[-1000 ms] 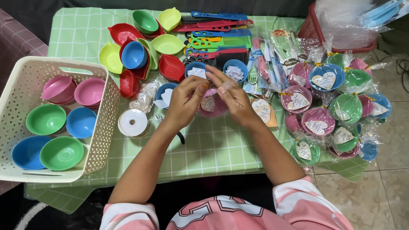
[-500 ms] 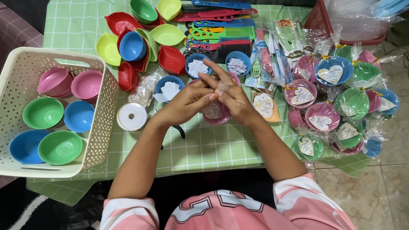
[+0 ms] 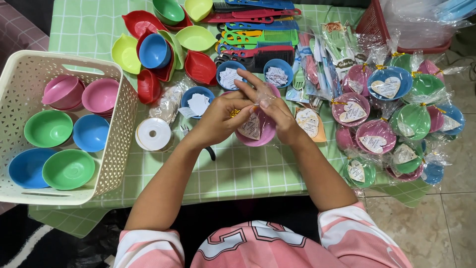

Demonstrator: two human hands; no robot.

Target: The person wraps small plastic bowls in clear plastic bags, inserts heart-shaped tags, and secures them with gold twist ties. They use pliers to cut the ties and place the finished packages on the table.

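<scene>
A pink bowl [image 3: 260,133] wrapped in clear plastic, with a heart-shaped paper tag inside, sits between my hands at the middle of the green checked table [image 3: 233,173]. My left hand [image 3: 218,119] pinches a thin gold twist tie [image 3: 235,112] at the gathered top of the wrap. My right hand [image 3: 272,111] grips the same gathered plastic from the right, fingers curled over the bowl. Both hands touch each other above the bowl.
A cream lattice basket [image 3: 116,124] at left holds pink, green and blue bowls. A white ribbon spool [image 3: 153,134] lies beside it. Loose coloured bowls [image 3: 158,47] and combs [image 3: 258,37] lie at the back. Several wrapped bowls [image 3: 391,119] pile at right near a red basket [image 3: 377,20].
My hands and the pink bowl have stayed in the same spot; the fingers have shifted slightly around the gathered plastic. The view has moved a little.
</scene>
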